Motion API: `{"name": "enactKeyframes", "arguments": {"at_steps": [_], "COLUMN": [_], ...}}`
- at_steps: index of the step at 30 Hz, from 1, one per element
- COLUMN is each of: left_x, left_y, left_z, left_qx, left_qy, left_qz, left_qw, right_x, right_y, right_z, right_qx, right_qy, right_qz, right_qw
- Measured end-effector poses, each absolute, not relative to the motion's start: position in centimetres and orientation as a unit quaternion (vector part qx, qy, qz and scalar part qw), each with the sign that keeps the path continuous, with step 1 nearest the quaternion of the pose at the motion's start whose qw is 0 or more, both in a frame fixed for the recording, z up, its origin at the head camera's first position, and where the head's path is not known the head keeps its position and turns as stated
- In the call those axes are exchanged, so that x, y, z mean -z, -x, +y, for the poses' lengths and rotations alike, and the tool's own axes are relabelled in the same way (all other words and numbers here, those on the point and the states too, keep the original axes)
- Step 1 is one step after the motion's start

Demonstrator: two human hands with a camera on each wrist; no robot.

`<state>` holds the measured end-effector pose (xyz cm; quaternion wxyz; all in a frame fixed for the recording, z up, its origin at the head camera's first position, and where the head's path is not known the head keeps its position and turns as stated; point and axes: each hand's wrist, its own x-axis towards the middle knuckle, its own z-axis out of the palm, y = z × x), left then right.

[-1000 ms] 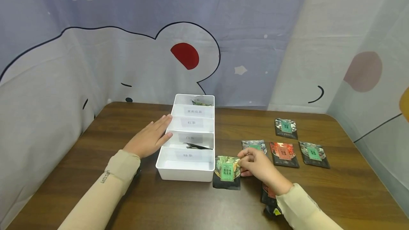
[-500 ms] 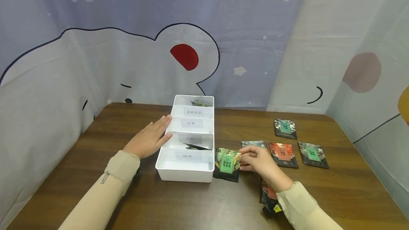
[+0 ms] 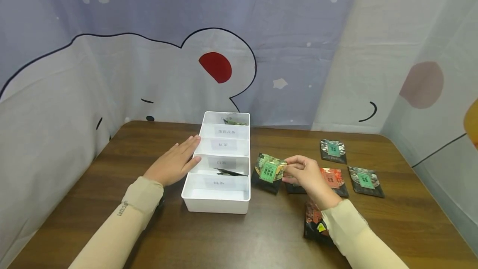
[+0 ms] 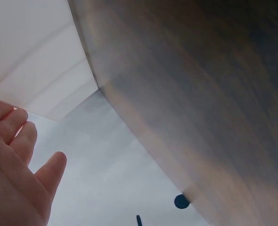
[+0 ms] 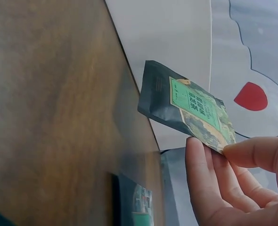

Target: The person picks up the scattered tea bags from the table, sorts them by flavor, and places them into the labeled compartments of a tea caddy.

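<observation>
My right hand (image 3: 307, 177) pinches a tea sachet (image 3: 268, 172) by its right edge, thumb on one face and fingers on the other. The sachet is black with a green label and a yellow-green picture; in the right wrist view the same tea bag packet (image 5: 186, 106) is lifted off the table and tilted. Just left of it stands a long white divided box (image 3: 218, 205) with labelled compartments. Straight fingers of my left hand (image 3: 175, 162) rest against the box's left side. Dark sachets (image 3: 232, 172) lie in the second-nearest compartment, and a green one (image 3: 236, 122) in the farthest.
Right of my right hand lie a red sachet (image 3: 332, 177), a green-labelled sachet (image 3: 366, 181) and, farther back, another one (image 3: 333, 150). A sachet (image 3: 296, 189) is partly hidden under the hand. Dark red packets (image 3: 313, 221) lie by my right sleeve. A patterned curtain (image 3: 291, 53) hangs behind the table.
My right hand has raised the yellow-green sachet from the table beside the box's near corner, moving it up and slightly away from me. My left hand has stayed at the box.
</observation>
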<state>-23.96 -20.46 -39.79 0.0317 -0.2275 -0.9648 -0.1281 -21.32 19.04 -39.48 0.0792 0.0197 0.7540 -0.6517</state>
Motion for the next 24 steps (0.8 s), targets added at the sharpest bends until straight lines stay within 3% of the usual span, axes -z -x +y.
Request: {"name": "enactKeyframes", "arguments": {"at_steps": [24], "left_x": [39.9], "left_y": [23.9], "left_z": [-20.5], "left_qx": [0.133], "left_qy": [0.232], "left_qz": [-0.963], "left_qw": [0.036], "right_x": [38.0], "right_y": [25.8], "right_z": [18.3], "right_qx": [0.631], "right_qy": [0.002], "right_qz": [0.775], "right_qw": [-0.037]}}
